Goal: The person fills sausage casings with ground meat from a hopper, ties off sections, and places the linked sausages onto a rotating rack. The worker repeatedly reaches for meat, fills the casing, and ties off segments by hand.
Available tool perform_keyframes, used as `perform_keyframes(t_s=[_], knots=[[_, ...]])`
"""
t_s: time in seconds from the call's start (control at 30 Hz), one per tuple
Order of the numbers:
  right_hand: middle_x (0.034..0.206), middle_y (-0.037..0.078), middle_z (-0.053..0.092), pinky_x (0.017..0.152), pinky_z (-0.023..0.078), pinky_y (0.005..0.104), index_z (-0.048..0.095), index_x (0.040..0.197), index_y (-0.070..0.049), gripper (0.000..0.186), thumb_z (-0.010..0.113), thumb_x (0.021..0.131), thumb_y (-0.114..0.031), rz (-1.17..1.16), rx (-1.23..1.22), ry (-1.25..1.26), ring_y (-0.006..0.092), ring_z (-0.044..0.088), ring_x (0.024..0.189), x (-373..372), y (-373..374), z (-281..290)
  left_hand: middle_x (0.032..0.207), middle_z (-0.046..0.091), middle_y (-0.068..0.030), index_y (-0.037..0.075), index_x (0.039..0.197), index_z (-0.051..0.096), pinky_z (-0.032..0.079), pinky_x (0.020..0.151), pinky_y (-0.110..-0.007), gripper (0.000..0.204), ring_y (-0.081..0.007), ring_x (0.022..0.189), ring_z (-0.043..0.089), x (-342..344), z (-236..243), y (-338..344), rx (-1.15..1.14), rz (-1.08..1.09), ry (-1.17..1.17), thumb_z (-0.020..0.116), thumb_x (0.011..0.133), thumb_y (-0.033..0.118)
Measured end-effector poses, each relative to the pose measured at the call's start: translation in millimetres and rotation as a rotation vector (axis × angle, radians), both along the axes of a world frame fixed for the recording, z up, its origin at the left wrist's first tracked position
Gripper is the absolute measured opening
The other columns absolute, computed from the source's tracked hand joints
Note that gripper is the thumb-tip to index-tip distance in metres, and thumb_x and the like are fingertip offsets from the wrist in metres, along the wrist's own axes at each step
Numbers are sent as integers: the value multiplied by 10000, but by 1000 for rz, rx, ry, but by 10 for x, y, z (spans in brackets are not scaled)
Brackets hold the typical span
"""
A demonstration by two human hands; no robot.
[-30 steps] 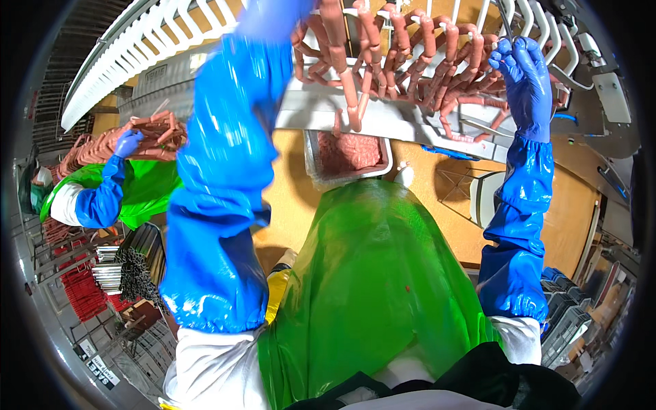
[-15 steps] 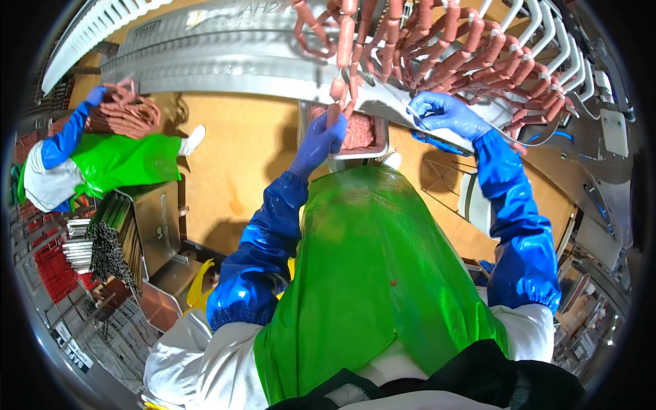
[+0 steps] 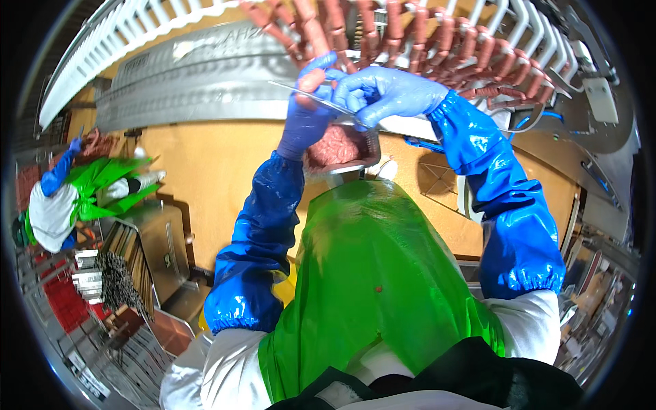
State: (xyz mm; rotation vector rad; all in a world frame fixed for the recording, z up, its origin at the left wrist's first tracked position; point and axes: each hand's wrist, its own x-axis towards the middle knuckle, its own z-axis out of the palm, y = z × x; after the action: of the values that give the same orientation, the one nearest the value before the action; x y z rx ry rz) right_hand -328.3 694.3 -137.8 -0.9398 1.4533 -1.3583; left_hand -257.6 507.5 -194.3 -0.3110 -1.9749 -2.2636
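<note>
My blue-gloved left hand [image 3: 305, 119] grips a pink sausage [image 3: 311, 81] at upper centre, just below the hanging sausage links [image 3: 468, 44]. My gloved right hand [image 3: 389, 92] is beside it, closed on a thin metal blade [image 3: 290, 87] that crosses in front of the sausage and the left hand. The links hang in rows from white hooks [image 3: 529, 37] along a metal rail. Below my hands a white tray [image 3: 369, 162] holds minced pink meat [image 3: 337, 143].
A metal conveyor [image 3: 191, 89] spans the top. At far left a co-worker [image 3: 61, 191] in green apron and blue sleeves handles sausages. Below them stand a steel cart [image 3: 164, 253], stacked rods and red racks [image 3: 61, 301]. A yellowish floor [image 3: 225, 171] lies beneath.
My left hand came down from the top, then moved slightly up with the sausage. My right hand moved left with the blade to meet it. The view shifted over the hanging links.
</note>
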Motion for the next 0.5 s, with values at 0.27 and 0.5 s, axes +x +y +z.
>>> perform_keyframes(t_s=[0.27, 0.5], knots=[[824, 55, 706, 605, 536, 252, 559, 1130, -98, 316, 694, 847, -136, -630, 159, 479, 105, 654, 660, -508, 1478, 845, 801, 565, -23, -1, 1058, 603, 419, 622, -245, 232, -102, 645, 507, -8, -217, -45, -372, 166, -49, 507, 944, 177], [746, 165, 671, 672, 537, 432, 695, 766, -59, 169, 617, 734, -206, -912, 1178, 1457, 339, 659, 692, -1886, 2915, 1559, 1159, 560, -123, -16, 1250, 508, 389, 584, -251, 434, -133, 642, 495, 85, -10, 208, 666, 90, -317, 486, 901, 242]])
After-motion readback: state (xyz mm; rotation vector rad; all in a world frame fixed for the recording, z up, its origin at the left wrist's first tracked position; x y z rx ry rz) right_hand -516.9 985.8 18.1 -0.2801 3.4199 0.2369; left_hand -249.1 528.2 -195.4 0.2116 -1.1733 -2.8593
